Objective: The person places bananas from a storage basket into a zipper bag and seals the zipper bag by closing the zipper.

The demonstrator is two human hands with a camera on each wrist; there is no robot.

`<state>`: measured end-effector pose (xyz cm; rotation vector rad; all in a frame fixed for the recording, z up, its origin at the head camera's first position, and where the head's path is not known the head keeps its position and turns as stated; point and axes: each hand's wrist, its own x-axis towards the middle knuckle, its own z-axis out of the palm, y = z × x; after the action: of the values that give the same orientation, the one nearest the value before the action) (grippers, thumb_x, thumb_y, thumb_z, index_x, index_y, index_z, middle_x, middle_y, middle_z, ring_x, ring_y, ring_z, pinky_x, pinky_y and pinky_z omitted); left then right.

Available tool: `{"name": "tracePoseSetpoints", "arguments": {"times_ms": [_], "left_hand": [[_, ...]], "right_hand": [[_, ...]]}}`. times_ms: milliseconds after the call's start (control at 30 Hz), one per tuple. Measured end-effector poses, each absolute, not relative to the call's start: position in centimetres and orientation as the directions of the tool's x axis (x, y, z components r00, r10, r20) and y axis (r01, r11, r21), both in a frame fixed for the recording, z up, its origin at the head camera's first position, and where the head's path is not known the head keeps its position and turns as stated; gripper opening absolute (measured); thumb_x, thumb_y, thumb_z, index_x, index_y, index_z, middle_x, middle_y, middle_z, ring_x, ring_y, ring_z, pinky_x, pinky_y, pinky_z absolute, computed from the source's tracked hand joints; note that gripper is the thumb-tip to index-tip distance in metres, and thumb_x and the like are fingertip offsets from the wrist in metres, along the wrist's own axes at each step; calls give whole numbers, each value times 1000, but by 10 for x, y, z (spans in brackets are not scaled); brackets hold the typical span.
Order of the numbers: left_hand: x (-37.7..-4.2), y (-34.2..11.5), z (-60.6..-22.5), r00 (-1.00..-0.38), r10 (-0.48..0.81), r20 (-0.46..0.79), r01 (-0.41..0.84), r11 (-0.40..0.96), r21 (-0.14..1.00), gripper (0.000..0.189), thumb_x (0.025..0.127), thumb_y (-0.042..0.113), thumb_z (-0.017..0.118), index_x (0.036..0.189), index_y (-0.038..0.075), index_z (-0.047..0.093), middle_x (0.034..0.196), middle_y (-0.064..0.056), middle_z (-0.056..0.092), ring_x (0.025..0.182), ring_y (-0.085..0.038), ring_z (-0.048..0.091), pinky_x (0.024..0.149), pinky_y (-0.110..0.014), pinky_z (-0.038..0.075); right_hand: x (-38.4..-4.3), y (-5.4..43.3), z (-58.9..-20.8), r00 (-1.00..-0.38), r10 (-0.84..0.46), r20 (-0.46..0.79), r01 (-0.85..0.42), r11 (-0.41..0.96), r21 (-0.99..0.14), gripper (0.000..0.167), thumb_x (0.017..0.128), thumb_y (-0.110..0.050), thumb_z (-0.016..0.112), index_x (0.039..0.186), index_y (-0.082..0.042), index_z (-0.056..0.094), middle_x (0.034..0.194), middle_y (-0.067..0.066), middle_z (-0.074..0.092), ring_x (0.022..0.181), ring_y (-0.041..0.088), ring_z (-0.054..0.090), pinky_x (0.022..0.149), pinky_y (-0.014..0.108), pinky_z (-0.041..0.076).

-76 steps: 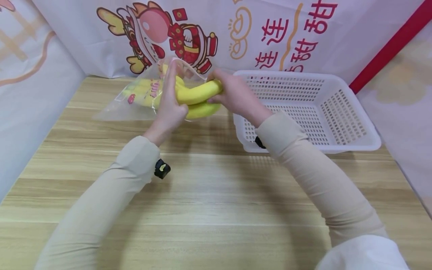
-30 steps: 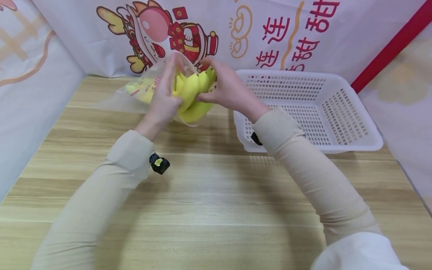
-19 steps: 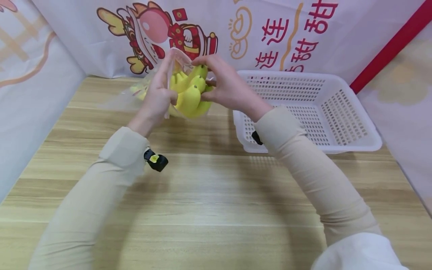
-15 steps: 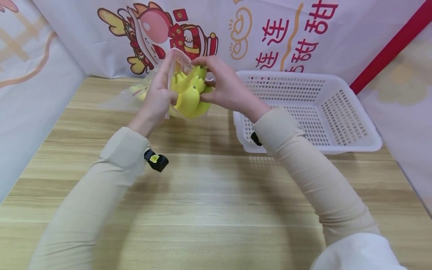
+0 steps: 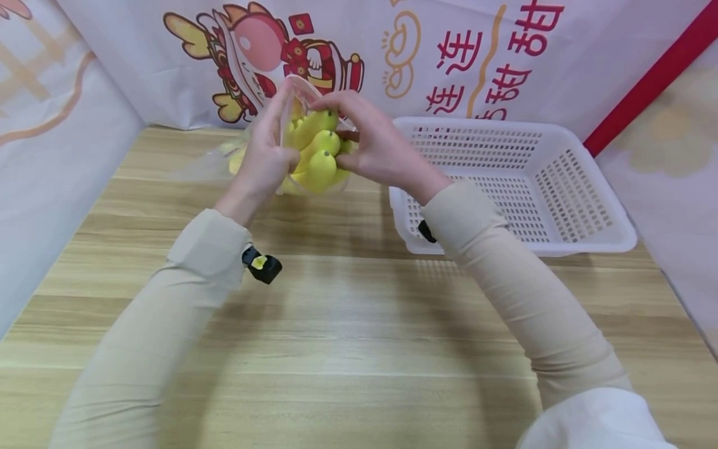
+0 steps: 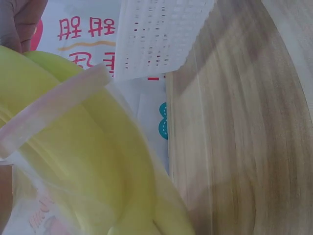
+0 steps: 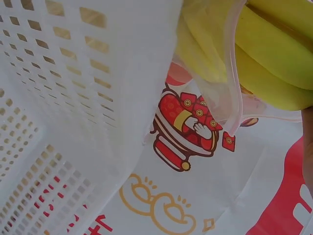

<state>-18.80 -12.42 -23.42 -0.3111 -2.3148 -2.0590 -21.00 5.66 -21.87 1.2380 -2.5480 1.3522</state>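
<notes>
My left hand (image 5: pixel 262 156) holds the mouth of a clear plastic bag (image 5: pixel 204 163) and keeps it spread, thumb toward the opening. Several yellow bananas (image 5: pixel 321 171) sit in that mouth, their dark-tipped ends toward my right hand (image 5: pixel 378 140), which grips the bunch with thumb and fingers. More yellow fruit shows through the film behind the left hand. In the left wrist view the bag's pinkish rim (image 6: pixel 54 110) crosses the bananas (image 6: pixel 93 161), most of their length behind it. In the right wrist view, bananas (image 7: pixel 274 58) lie across the rim (image 7: pixel 234 63).
A white perforated plastic basket (image 5: pixel 561 246) stands on the wooden table (image 5: pixel 336 337) just right of my right hand, partly behind that forearm. A printed white backdrop (image 5: pixel 426 37) rises close behind the bag. Black wrist-camera mounts (image 5: pixel 262 264) stick out under the cuffs.
The bananas have turned from lying sideways to pointing their tips toward me, and have moved deeper into the bag. My left hand has shifted slightly left; the right hand has followed the bunch leftward.
</notes>
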Motion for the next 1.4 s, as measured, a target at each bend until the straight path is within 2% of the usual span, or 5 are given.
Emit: {"name": "tracePoseSetpoints", "arguments": {"times_ms": [233,467,633,800,1400], "left_hand": [[-186,-127,-232,-973,157,170,188,106,977,101,70,-28,32,154,25,16,161,15,12,148,0,10,92,-14,48],[-185,-129,-236,-973,173,152,185,195,963,99,74,-25,35,154,27,13,162,15,6,148,-2,8,77,-11,48],[-185,-128,-242,-968,176,178,218,247,944,99,73,-23,38,154,25,11,162,15,3,147,1,3,112,-22,34],[-186,-123,-244,-966,187,176,221,252,942,100,72,-23,39,154,26,11,162,16,2,148,-1,2,123,-31,12],[-187,-114,-248,-951,272,147,251,404,879,101,74,-19,44,154,28,6,161,17,-2,148,-3,-1,123,-36,13]], "right_hand": [[-212,56,-218,-757,-584,293,-575,383,-723,66,78,5,70,137,-5,43,137,8,43,127,15,45,101,21,48],[-216,60,-215,-876,-441,195,-386,399,-832,67,76,2,73,135,-5,42,137,7,43,126,19,48,93,20,52],[-217,60,-213,-941,-317,114,-245,412,-878,69,76,-4,75,135,-9,40,138,5,43,119,17,51,88,19,53],[-213,52,-215,-957,-272,104,-218,433,-874,63,76,-8,75,129,-7,41,132,6,47,109,14,55,88,17,52],[-210,51,-212,-959,-284,-13,-158,571,-806,63,82,-16,71,133,-13,34,134,7,46,113,14,50,92,21,51]]}}
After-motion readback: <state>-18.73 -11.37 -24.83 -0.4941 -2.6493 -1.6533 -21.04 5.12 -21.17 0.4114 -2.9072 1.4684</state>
